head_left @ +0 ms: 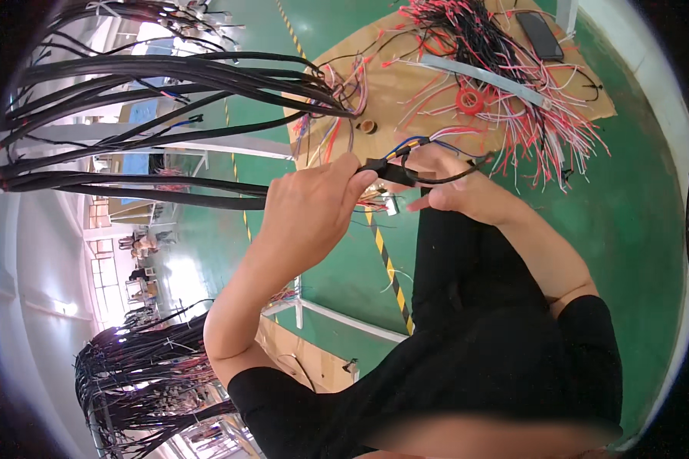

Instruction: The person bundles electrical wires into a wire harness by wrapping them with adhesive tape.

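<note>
- The person's left hand [310, 203] pinches a black-wrapped cable [373, 164] between thumb and fingers, by the near edge of a wooden board [394, 88].
- The right hand [475, 191] has its fingers bent beside the cable's right part; whether they grip cannot be told.
- Far right on the board: 1 red tape roll [469, 100], 1 dark phone [540, 36], heaped wires [497, 57].
- Left: long black cables [184, 73].
</note>
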Available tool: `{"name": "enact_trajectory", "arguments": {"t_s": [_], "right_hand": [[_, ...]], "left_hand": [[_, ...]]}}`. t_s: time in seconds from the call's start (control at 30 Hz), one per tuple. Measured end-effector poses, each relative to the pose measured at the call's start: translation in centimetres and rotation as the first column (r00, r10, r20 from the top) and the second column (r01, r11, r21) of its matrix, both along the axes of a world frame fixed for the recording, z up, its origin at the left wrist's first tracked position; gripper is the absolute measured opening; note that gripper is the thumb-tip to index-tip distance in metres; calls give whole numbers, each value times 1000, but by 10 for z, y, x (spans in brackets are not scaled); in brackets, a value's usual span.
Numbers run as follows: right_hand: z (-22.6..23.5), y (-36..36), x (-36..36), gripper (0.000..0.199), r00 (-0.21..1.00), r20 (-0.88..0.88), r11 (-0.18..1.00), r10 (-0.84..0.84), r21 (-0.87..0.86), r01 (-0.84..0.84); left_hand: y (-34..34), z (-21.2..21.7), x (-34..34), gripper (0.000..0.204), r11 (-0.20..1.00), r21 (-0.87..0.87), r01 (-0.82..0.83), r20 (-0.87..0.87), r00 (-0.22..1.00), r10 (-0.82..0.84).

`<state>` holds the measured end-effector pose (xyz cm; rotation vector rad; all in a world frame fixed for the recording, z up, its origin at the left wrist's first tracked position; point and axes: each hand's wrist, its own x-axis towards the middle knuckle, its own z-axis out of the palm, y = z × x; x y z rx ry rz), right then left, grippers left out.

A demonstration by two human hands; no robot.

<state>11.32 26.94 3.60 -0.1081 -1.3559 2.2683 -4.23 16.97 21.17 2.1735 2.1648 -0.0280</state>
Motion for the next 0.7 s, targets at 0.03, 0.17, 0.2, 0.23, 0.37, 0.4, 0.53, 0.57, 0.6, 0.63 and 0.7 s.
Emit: {"name": "enact_trajectory", "arguments": {"t_s": [0.03,0.17,0.2,0.23,0.37,0.4,0.53,0.57,0.6,0.63,0.7], "right_hand": [[13,3,1,73,996,-19,993,89,-75,-90],[20,7,-15,63,973,-26,972,230,52,-229],[25,4,-14,56,972,-122,978,201,-22,-206],[24,3,-14,56,970,-123,977,209,-26,-213],[24,-5,-12,42,977,-51,973,207,-92,-211],[21,-11,-13,43,983,-92,972,160,-157,-173],[31,-26,1,56,994,-57,970,96,-218,-106],[32,-29,5,61,997,-49,971,66,-226,-75],[28,-32,4,70,995,-81,968,54,-239,-72],[30,-32,4,70,995,-80,968,57,-239,-75],[35,-34,5,75,997,-77,982,2,-190,-17]], "left_hand": [[1,0,-2,28,999,8,35,-13,999,-35],[-1,0,-3,25,998,7,59,79,995,-60],[-1,1,-2,24,998,13,61,91,994,-62],[-2,0,-1,23,999,15,52,102,993,-53],[-2,-12,0,22,995,64,73,76,994,-78],[-1,-15,2,21,989,131,72,48,996,-79],[-2,-21,2,12,963,247,105,-54,994,-94],[-2,-22,1,12,964,247,102,-53,994,-92],[-2,-23,1,13,959,260,110,-86,992,-91],[-2,-24,0,14,954,274,119,-119,989,-90],[-4,-23,1,13,959,263,102,-102,992,-77]]}}
